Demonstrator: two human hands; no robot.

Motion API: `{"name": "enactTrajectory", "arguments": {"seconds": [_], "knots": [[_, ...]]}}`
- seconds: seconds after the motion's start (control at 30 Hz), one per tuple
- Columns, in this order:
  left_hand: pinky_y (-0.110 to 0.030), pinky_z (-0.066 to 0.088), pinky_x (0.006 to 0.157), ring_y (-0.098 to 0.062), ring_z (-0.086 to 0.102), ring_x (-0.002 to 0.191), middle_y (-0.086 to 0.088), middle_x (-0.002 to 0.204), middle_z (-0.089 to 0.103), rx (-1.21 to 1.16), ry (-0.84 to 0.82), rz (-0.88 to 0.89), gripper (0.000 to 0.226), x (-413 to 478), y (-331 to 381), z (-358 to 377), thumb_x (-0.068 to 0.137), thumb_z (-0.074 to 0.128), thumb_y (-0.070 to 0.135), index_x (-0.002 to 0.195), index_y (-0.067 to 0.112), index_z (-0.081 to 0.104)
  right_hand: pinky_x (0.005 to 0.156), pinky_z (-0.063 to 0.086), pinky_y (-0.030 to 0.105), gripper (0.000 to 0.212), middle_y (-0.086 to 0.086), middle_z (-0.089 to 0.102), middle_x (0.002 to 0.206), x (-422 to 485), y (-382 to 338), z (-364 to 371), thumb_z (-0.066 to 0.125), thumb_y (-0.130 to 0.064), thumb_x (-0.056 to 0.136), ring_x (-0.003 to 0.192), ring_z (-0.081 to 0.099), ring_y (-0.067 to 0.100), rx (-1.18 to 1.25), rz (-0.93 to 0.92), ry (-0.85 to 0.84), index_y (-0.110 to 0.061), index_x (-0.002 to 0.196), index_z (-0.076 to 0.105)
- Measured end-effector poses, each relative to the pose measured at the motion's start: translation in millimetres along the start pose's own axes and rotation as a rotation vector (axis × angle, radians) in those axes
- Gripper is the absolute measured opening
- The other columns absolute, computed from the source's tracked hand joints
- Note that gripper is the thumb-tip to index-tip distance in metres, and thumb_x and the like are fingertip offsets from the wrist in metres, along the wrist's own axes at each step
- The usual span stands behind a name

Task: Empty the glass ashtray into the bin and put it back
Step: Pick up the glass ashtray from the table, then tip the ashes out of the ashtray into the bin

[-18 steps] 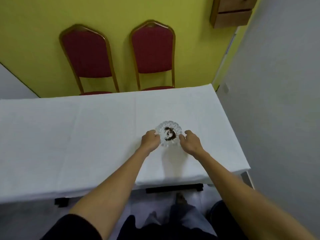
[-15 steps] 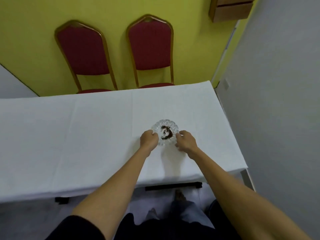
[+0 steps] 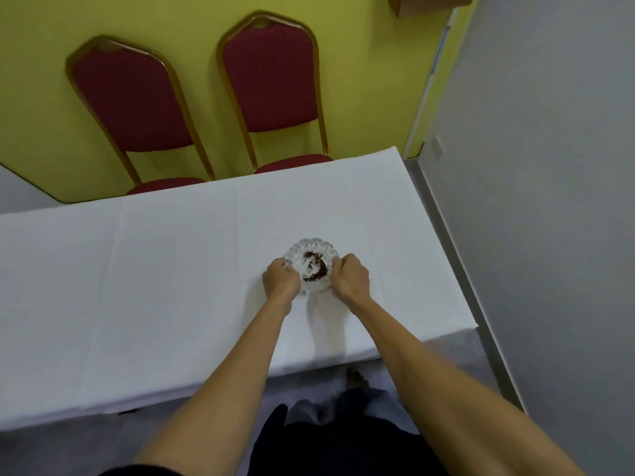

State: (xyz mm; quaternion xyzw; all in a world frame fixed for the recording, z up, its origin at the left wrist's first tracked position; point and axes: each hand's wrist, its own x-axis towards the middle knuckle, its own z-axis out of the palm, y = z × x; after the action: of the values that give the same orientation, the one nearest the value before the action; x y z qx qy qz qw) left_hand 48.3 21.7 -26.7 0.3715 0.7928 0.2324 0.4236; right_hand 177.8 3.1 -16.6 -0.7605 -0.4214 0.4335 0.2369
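Nearest the camera, dark clothing and two bare forearms reach forward over the near edge of a table draped in a white tablecloth (image 3: pixel 154 286). The left hand (image 3: pixel 281 278) and the right hand (image 3: pixel 350 278) are curled against opposite sides of the glass ashtray (image 3: pixel 312 264), each with fingers closed onto its scalloped rim, so the dish is gripped between them. Whether its base rests on the cloth or is lifted just clear cannot be told. The ashtray sits toward the right end of the table, nearer the front edge than the back, and holds a dark brown smear of ash and debris (image 3: pixel 314 266) in its bowl. Beyond the far edge stand two chairs with gold frames and red upholstery, the left chair (image 3: pixel 127 104) and the right chair (image 3: pixel 271 77), backed against a yellow wall (image 3: pixel 360 63). A grey wall (image 3: pixel 549 166) runs along the right side.
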Motion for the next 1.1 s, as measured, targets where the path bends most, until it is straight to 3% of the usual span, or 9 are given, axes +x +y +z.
{"name": "enactTrajectory", "arguments": {"seconds": [0.07,0.23,0.4,0.53,0.63,0.73,0.93,1.1], "knots": [[-0.044,0.057,0.091,-0.031,0.065,0.107,-0.01,0.117,0.069,-0.021,-0.037,0.043,0.033,-8,4,5,0.097,0.04,0.014,0.119,0.012,0.066,0.06,0.036,0.035,0.024,0.001,0.051,0.077,-10,6,-4,0.034,-0.028,0.103,0.071,0.051,0.023,0.042,-0.01,0.045,-0.006,0.096,0.041],[-0.046,0.059,0.087,-0.026,0.068,0.097,-0.005,0.105,0.07,-0.035,-0.169,0.168,0.026,-32,5,7,0.096,0.048,0.018,0.114,0.02,0.067,0.058,0.035,0.038,0.02,0.001,0.049,0.078,-45,31,-23,0.039,-0.026,0.103,0.07,0.047,0.021,0.136,-0.029,0.197,-0.008,0.095,0.036],[-0.042,0.059,0.086,-0.02,0.067,0.088,-0.003,0.102,0.071,0.043,-0.349,0.361,0.027,-68,3,21,0.095,0.051,0.023,0.116,0.018,0.067,0.054,0.036,0.033,0.022,0.006,0.055,0.083,-92,64,-35,0.037,-0.029,0.104,0.067,0.048,0.016,0.213,0.064,0.431,-0.009,0.095,0.038],[-0.026,0.046,0.072,-0.014,0.059,0.084,0.007,0.09,0.064,0.122,-0.452,0.565,0.019,-118,4,45,0.097,0.053,0.03,0.102,0.016,0.065,0.072,0.048,0.044,0.025,0.007,0.058,0.086,-135,104,-50,0.041,-0.034,0.101,0.079,0.057,0.026,0.321,0.171,0.627,-0.01,0.096,0.043],[-0.026,0.041,0.077,-0.014,0.059,0.086,0.006,0.091,0.064,0.215,-0.571,0.715,0.021,-160,-4,70,0.1,0.048,0.032,0.101,0.017,0.063,0.074,0.053,0.051,0.025,0.007,0.062,0.085,-175,136,-65,0.042,-0.036,0.101,0.081,0.063,0.029,0.421,0.246,0.741,-0.012,0.094,0.043],[-0.033,0.046,0.08,-0.023,0.062,0.09,-0.004,0.096,0.069,0.331,-0.681,0.863,0.03,-192,-17,97,0.102,0.042,0.027,0.103,0.01,0.067,0.071,0.049,0.045,0.025,0.012,0.066,0.085,-211,167,-80,0.044,-0.03,0.102,0.077,0.063,0.027,0.457,0.295,0.842,-0.006,0.095,0.044],[-0.036,0.042,0.067,-0.025,0.058,0.074,-0.012,0.082,0.067,0.502,-0.864,1.055,0.037,-255,-52,143,0.105,0.038,0.019,0.087,0.001,0.065,0.064,0.033,0.032,0.026,-0.005,0.052,0.07,-262,231,-91,0.047,-0.028,0.102,0.062,0.047,0.005,0.506,0.453,0.993,-0.004,0.094,0.048],[-0.03,0.036,0.064,-0.024,0.057,0.07,-0.01,0.077,0.065,0.562,-0.923,1.084,0.039,-291,-90,179,0.106,0.038,0.018,0.083,0.001,0.065,0.066,0.04,0.031,0.025,0.002,0.064,0.085,-286,288,-92,0.045,-0.035,0.102,0.077,0.06,0.021,0.512,0.537,1.015,-0.011,0.1,0.051]]}}
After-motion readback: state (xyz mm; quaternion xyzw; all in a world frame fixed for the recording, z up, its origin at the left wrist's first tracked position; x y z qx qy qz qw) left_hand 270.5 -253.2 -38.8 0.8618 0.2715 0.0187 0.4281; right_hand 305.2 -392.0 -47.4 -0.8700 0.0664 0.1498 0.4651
